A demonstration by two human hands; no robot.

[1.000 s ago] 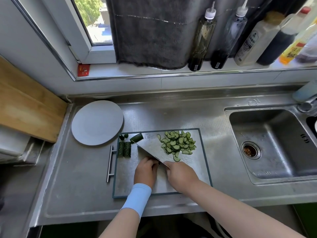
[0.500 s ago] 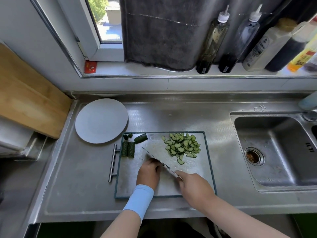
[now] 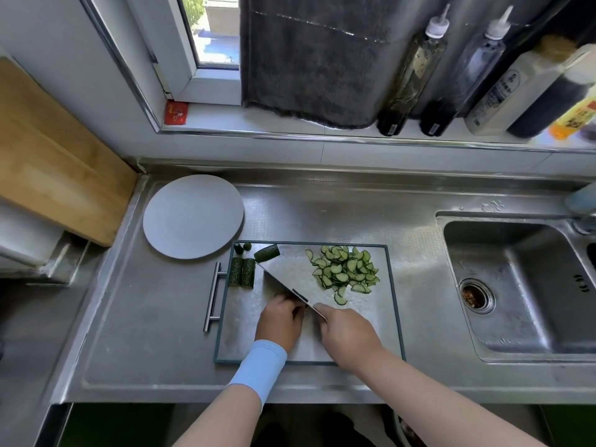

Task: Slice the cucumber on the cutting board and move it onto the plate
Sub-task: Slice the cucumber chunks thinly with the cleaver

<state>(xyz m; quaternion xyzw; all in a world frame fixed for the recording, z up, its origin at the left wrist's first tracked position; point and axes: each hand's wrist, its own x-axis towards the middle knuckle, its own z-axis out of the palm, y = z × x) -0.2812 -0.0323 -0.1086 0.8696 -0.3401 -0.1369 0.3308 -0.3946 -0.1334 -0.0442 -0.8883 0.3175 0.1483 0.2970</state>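
A steel cutting board (image 3: 383, 317) lies on the counter. A pile of thin cucumber slices (image 3: 345, 271) sits at its far right. Two short cucumber halves (image 3: 242, 276), another chunk (image 3: 266, 253) and small end bits (image 3: 241, 248) lie at its far left. My right hand (image 3: 346, 333) grips the handle of a wide knife (image 3: 290, 279), whose blade points away to the left. My left hand (image 3: 280, 321) rests on the board with curled fingers against the blade's left side. Anything under those fingers is hidden. The round grey plate (image 3: 193, 217) stands bare beyond the board's left corner.
A sink (image 3: 522, 285) lies to the right of the board. Several sauce bottles (image 3: 409, 69) and a dark towel (image 3: 309, 59) line the window sill behind. A wooden board (image 3: 54, 156) leans at the far left. The cutting board's bar handle (image 3: 213, 296) sticks out leftward.
The blade shows more of its flat face than half a second ago. Both hands stay at the same spot on the board. The slices and chunks have not moved.
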